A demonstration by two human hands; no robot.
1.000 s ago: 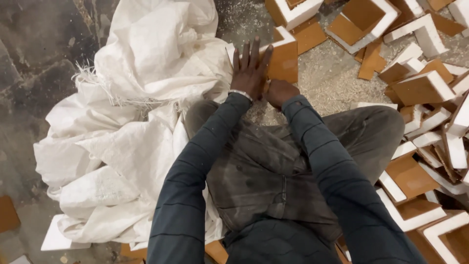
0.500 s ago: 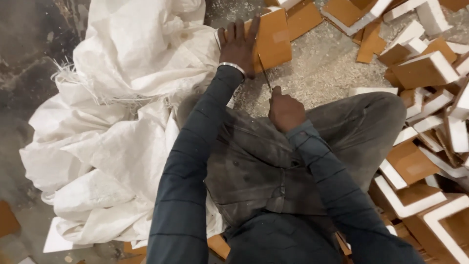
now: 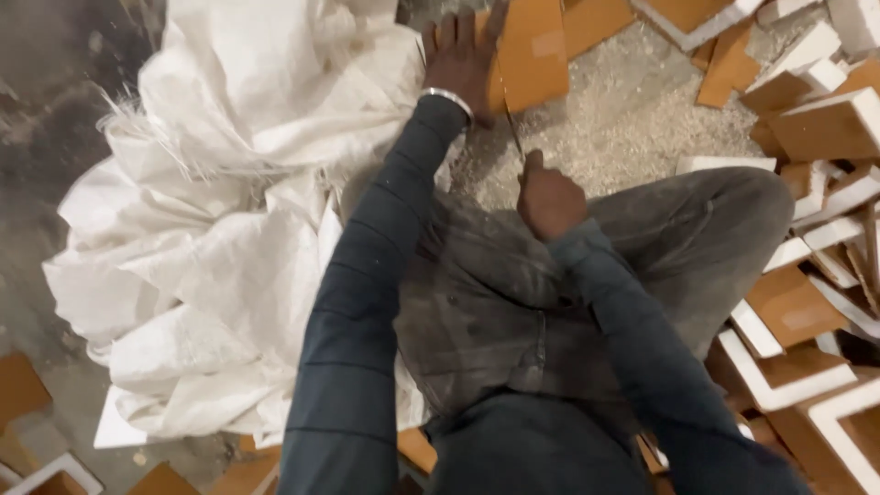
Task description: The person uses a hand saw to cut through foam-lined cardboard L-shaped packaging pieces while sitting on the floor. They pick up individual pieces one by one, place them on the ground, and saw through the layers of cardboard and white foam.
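Note:
My left hand (image 3: 463, 57) lies flat with spread fingers on a brown cardboard-faced foam piece (image 3: 530, 53) standing on the floor ahead of me. A metal bangle circles that wrist. My right hand (image 3: 548, 197) is closed in a fist around the handle of a thin blade (image 3: 511, 133), whose tip points up toward the lower edge of the brown piece. Both arms wear dark blue sleeves. My knee in grey trousers (image 3: 697, 220) sits just right of the fist.
A big crumpled white woven sack (image 3: 229, 229) fills the left side. Several brown-and-white foam corner pieces (image 3: 807, 348) are heaped on the right and at the top. White crumbs (image 3: 632, 119) cover the floor between. More brown pieces (image 3: 18, 390) lie at lower left.
My right hand has drawn back toward my body with the blade, away from the brown piece. The left hand stays pressed on the piece, which now sits higher in view.

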